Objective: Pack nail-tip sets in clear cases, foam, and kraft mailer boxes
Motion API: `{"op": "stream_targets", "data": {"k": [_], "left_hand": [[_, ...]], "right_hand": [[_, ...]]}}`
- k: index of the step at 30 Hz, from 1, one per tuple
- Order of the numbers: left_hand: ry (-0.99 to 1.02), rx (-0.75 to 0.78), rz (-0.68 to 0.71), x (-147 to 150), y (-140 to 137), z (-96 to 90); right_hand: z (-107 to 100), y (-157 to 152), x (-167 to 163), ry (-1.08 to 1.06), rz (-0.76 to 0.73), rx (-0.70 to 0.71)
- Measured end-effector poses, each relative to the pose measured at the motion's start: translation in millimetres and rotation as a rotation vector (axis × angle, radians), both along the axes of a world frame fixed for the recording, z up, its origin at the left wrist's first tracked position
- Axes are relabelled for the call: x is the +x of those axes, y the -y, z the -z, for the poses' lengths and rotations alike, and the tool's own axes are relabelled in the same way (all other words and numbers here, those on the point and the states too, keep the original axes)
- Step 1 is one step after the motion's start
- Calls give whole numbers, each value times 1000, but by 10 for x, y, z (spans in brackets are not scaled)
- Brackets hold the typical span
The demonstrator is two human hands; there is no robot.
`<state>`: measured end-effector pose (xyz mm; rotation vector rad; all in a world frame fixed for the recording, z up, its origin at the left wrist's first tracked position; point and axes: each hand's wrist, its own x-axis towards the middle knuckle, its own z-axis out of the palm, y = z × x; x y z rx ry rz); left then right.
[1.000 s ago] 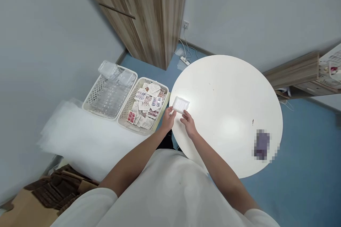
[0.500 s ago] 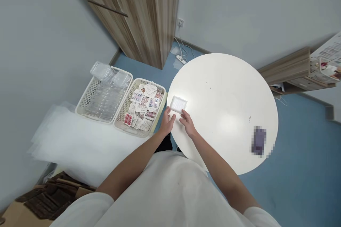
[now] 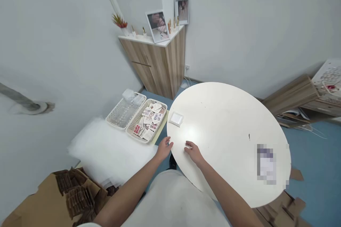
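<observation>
A small flat white packet (image 3: 176, 119) lies by the left edge of the round white table (image 3: 221, 120). It looks like a clear case in a whitish wrapper; what is inside is too faint to make out. My left hand (image 3: 163, 149) hovers at the table's rim below the packet, empty, its thumb and fingers apart. Over the tabletop, my right hand (image 3: 194, 151) is also empty, with loosely curved fingers. Neither hand touches the packet.
Left of the table stand a basket of printed cards with nail-like pieces (image 3: 147, 122) and a basket of clear plastic cases (image 3: 123, 111). A pile of white translucent sheets (image 3: 112, 152) lies nearer, beside folded cardboard (image 3: 77, 195). A blurred-out object (image 3: 266, 165) sits at the table's right.
Both hands have drawn back from the packet towards my body and moved farther apart. The packet stays on the table. My view has tilted upward, showing the cabinet top.
</observation>
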<state>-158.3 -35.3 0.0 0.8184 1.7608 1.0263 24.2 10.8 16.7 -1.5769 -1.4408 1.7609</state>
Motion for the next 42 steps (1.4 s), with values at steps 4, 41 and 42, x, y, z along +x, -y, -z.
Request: {"op": "stream_targets", "data": {"k": [4, 41, 42], "left_hand": [[-33, 58, 45, 166, 198, -161], [-758, -417, -185, -1537, 4309, -1116], [-756, -399, -188, -1548, 4325, -1101]], "right_hand": [[2, 150, 160, -85, 1, 7], [-919, 2539, -2638, 220, -1165, 1324], [-941, 2541, -2652, 247, -1159, 1343]]}}
